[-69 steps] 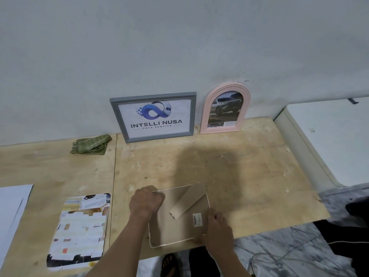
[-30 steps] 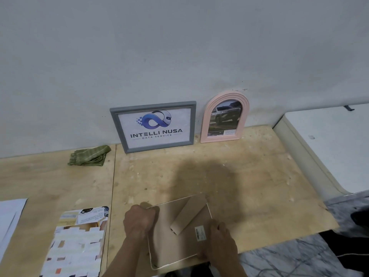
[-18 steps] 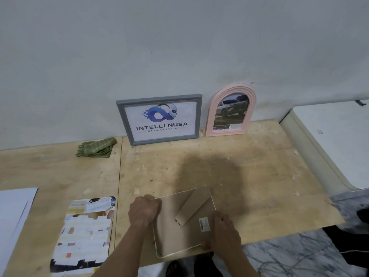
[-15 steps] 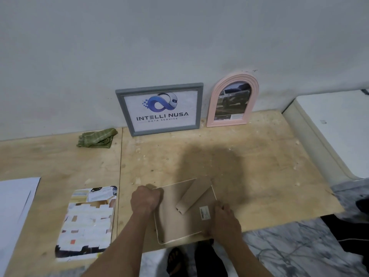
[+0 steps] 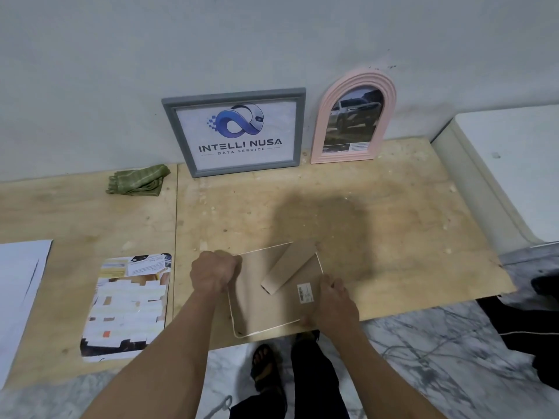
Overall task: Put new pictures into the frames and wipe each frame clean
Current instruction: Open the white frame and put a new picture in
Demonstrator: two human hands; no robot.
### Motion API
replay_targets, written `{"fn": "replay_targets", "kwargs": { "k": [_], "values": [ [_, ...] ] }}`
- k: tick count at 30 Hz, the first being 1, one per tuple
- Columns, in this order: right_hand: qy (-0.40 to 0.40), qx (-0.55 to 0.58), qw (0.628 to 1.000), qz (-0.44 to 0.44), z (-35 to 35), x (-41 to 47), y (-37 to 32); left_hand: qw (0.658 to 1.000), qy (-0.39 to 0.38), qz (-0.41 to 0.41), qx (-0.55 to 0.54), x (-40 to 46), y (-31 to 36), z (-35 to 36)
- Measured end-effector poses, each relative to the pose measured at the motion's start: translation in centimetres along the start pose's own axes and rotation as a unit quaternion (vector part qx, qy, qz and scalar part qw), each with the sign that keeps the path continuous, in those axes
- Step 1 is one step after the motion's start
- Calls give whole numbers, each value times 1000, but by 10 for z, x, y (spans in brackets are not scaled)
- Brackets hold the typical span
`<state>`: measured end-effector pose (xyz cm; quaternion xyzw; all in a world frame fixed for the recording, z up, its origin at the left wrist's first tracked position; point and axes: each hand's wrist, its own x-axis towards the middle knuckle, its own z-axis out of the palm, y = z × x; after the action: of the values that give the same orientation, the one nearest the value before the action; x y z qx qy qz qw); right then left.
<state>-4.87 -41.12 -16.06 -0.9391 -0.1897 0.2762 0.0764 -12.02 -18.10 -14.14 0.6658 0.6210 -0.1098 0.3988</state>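
Frame: as it lies face-down, I see the cream photo frame [image 5: 266, 303] on the plywood table [image 5: 378, 225].
Left hand [image 5: 213, 273]: curled, gripping its left edge.
Right hand [image 5: 332, 300]: fingers curled over its right edge.

There is one view only, from a camera on the person's head. It looks forward and steeply down over the plywood table [image 5: 378, 207] toward the wall [image 5: 211, 40] behind it. The lens is wide, so straight edges bend near the borders. The nearest things are the two forearms, which enter from the bottom edge; the left hand [image 5: 213, 273] and the right hand [image 5: 332, 300] lie low in the centre. The floor [image 5: 423, 358] and feet show below the table's near edge.
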Motion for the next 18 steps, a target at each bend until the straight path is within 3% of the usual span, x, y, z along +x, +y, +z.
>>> {"fn": "replay_targets", "kwargs": {
  "k": [18],
  "values": [
    [-25,16,1000,10,-4,-1,-3,1000,-7,1,-29,-23,11,-12]
  ]
}}
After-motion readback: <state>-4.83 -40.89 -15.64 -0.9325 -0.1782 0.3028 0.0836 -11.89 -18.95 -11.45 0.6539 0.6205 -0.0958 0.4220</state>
